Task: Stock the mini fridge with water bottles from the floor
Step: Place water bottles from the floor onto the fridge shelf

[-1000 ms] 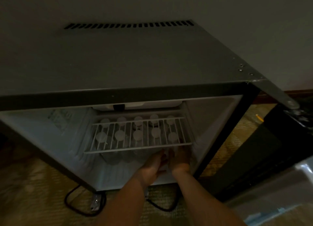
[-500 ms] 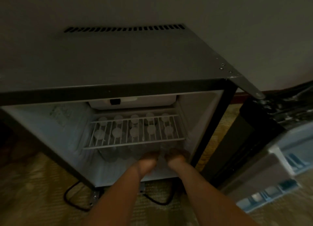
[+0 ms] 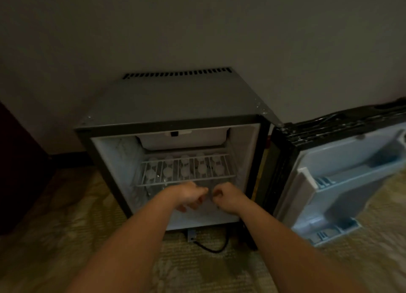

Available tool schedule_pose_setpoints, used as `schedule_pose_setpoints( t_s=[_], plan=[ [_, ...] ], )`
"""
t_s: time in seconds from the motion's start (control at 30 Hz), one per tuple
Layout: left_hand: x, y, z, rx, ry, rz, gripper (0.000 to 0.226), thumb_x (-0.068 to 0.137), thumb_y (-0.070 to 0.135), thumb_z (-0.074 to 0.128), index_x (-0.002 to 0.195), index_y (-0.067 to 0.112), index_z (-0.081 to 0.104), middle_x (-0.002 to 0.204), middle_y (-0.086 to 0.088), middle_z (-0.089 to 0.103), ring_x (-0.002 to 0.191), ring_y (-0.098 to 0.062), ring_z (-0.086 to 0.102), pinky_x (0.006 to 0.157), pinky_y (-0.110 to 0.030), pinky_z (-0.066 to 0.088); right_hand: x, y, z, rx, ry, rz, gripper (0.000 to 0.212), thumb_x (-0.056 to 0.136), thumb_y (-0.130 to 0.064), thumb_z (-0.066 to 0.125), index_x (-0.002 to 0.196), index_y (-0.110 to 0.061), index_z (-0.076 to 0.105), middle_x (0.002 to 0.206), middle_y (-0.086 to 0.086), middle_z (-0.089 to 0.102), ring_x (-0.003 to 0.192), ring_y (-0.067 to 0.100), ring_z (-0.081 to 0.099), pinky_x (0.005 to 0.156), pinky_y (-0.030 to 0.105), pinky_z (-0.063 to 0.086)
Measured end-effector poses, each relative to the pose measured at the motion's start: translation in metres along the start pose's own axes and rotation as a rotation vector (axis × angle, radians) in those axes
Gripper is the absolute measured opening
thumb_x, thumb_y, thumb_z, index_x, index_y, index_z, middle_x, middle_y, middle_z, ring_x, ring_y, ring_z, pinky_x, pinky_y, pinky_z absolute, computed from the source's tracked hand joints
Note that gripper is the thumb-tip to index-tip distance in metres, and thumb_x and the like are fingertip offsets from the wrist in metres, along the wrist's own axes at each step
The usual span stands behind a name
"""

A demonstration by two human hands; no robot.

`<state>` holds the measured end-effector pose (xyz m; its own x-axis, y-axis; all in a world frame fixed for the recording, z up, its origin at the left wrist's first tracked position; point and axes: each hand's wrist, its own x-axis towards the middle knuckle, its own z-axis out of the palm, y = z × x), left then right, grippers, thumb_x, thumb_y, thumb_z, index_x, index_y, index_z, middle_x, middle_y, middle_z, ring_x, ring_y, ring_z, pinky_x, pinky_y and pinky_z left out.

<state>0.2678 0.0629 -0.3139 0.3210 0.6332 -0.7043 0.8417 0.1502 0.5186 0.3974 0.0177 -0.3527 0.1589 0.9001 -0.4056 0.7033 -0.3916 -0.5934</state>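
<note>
The fridge (image 3: 175, 108) is left wide open for loading. Water bottles (image 3: 185, 172) are stood upright beneath the wire shelf (image 3: 186, 169). Left hand (image 3: 186, 194) and right hand (image 3: 228, 197) are held at the opening, fingers loosely curled, seemingly holding nothing.

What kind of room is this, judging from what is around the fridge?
Probably a hotel room, though a bedroom or office is possible. A small mini fridge stands on patterned carpet against a plain wall, its door swung open, stocked only with water bottles.
</note>
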Motion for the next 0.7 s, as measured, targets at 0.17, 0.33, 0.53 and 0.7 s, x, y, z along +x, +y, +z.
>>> schedule_pose_setpoints(
  t_s=[0.17,0.33,0.53,0.7],
  plan=[
    [-0.055,0.013,-0.003,0.042,0.055,0.072,0.036,0.098,0.039,0.038,0.115,0.012,0.054,0.108,-0.006,0.055,0.095,-0.020,0.054,0.079,-0.031,0.043,-0.054,-0.014,-0.035,-0.128,-0.011,-0.095,0.031,0.091,-0.025,0.059,0.115,-0.008,0.063,0.118,0.012,0.064,0.109,0.024,0.059,0.087,0.030,0.046],
    [-0.119,0.028,0.022,-0.020,0.147,0.246,0.025,0.099,0.028,0.040,0.105,0.008,0.055,0.099,-0.009,0.056,0.092,-0.020,0.055,0.082,-0.029,0.047,-0.126,-0.018,-0.072,-0.121,0.033,-0.136,0.030,0.090,-0.024,0.061,0.114,-0.008,0.064,0.116,0.014,0.065,0.106,0.025,0.062,0.094,0.034,0.049],
    [-0.190,0.046,0.085,0.014,0.136,0.366,0.035,0.098,0.031,0.042,0.110,0.004,0.060,0.114,-0.014,0.063,0.109,-0.024,0.059,0.098,-0.037,0.046,-0.225,0.006,-0.107,-0.073,0.139,-0.154,0.030,0.088,-0.019,0.063,0.113,-0.003,0.064,0.100,0.017,0.069,0.086,0.024,0.066,0.069,0.021,0.054],
    [-0.236,0.059,0.146,0.079,0.095,0.431,0.038,0.097,0.034,0.042,0.110,0.004,0.061,0.120,-0.016,0.061,0.113,-0.028,0.057,0.104,-0.040,0.044,-0.299,0.062,-0.102,-0.065,0.161,-0.039,0.034,0.088,-0.019,0.063,0.117,-0.002,0.060,0.103,0.022,0.070,0.091,0.029,0.068,0.060,0.019,0.046]
  ],
)
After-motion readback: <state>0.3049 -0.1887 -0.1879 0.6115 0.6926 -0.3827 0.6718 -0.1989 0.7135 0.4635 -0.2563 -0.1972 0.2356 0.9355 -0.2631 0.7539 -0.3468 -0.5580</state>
